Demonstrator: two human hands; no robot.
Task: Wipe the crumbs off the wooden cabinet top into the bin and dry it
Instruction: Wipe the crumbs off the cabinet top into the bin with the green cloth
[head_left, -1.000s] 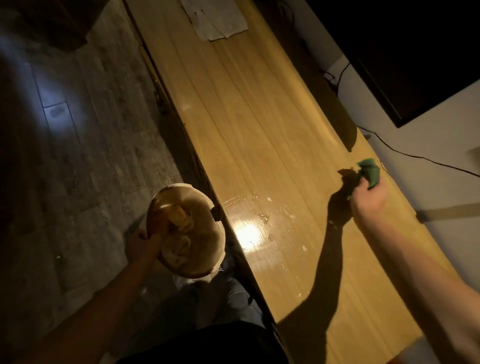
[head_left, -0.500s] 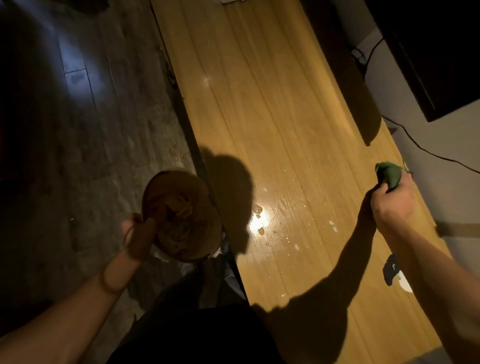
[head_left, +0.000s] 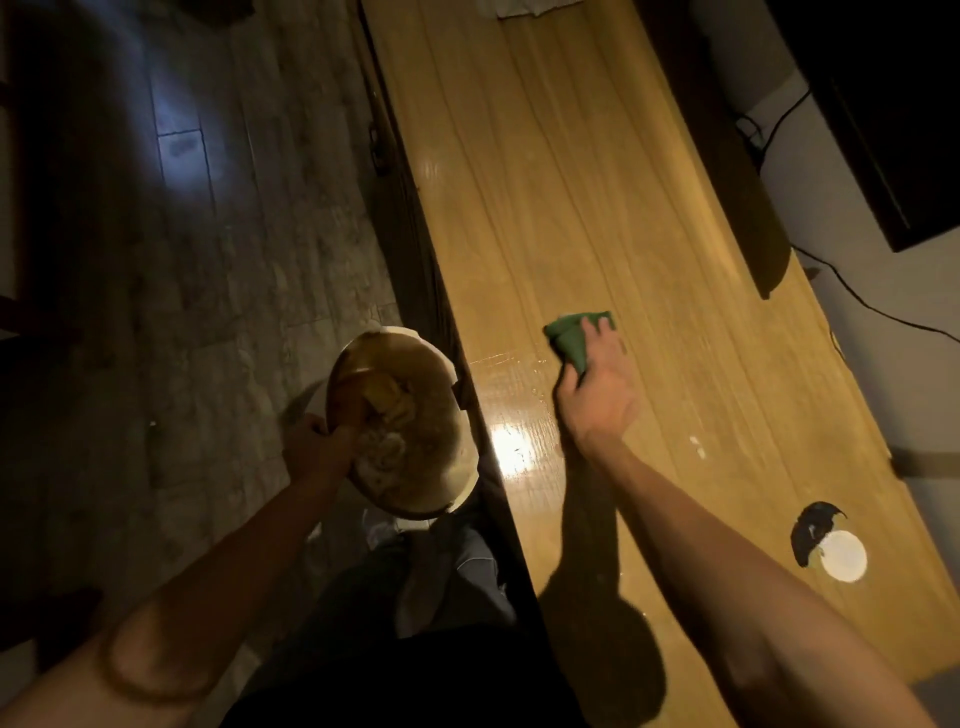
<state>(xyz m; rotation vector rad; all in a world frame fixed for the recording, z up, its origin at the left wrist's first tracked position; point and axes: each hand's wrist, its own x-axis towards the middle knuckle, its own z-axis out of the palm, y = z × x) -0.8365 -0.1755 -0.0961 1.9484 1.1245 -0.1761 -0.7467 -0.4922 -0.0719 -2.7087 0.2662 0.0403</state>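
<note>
The long wooden cabinet top (head_left: 582, 197) runs from near me to the far end. My right hand (head_left: 597, 389) holds a folded green cloth (head_left: 574, 335) flat against the wood near the middle of the top. A wet, shiny patch (head_left: 511, 447) lies by the front edge, with a few pale crumbs (head_left: 696, 447) to the right of my wrist. My left hand (head_left: 317, 449) grips the rim of a round bin (head_left: 410, 457), held tilted just beside and below the cabinet's front edge; scraps lie inside it.
A white round disc (head_left: 844, 556) with a dark shape beside it sits on the near right of the top. A pale cloth (head_left: 524, 8) lies at the far end. A dark screen (head_left: 893, 119) and cables (head_left: 852, 296) run along the right wall. Tiled floor (head_left: 208, 260) is on the left.
My right hand has swept the green cloth from the back right edge leftward to the middle of the top. The bin stays in my left hand by the front edge.
</note>
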